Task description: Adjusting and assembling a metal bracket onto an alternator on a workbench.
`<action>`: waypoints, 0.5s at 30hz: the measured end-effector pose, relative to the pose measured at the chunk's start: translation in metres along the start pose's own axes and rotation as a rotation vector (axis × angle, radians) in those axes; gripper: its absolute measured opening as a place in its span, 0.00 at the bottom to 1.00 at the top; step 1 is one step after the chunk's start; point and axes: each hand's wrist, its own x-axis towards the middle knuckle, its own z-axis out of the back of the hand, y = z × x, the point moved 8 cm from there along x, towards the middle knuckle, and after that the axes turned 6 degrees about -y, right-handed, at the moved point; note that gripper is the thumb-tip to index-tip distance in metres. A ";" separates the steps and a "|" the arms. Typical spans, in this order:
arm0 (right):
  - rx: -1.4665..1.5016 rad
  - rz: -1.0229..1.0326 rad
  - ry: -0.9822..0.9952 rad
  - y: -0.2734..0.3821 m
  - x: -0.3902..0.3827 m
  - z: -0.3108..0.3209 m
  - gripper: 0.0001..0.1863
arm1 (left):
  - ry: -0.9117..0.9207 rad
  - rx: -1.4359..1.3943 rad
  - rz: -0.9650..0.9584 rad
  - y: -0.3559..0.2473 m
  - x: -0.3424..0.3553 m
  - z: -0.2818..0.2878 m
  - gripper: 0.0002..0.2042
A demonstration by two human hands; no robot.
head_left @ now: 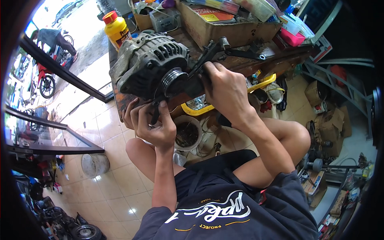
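Note:
A dusty grey alternator (pixel 144 60) with a ribbed black pulley (pixel 173 82) sits at the wooden bench's (pixel 288 54) front left. My left hand (pixel 152 124) is below it, fingers curled, thumb pressed on a dark metal piece at the alternator's underside. My right hand (pixel 228 90) is closed on a black metal bracket or tool (pixel 202 60) beside the pulley; the part inside my fingers is hidden. A black wrench (pixel 244 54) lies behind that hand on the bench.
A yellow bottle (pixel 118 32), cardboard box (pixel 224 32) and pink tub (pixel 292 36) stand behind. A yellow tray (pixel 192 110) and bucket (pixel 188 134) lie below the bench. A white container (pixel 95 166) is left on the tiles; outside, a person (pixel 54 42) is beside a red motorbike (pixel 44 76).

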 end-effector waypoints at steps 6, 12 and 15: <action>-0.103 0.131 0.141 0.006 0.007 -0.010 0.11 | -0.023 -0.015 0.020 0.000 -0.002 -0.002 0.10; -0.199 0.124 0.209 -0.005 0.004 -0.008 0.12 | -0.002 0.010 -0.053 -0.005 -0.005 -0.004 0.09; -0.125 0.095 0.084 0.002 0.005 0.008 0.11 | -0.004 0.024 -0.061 -0.001 -0.004 -0.002 0.09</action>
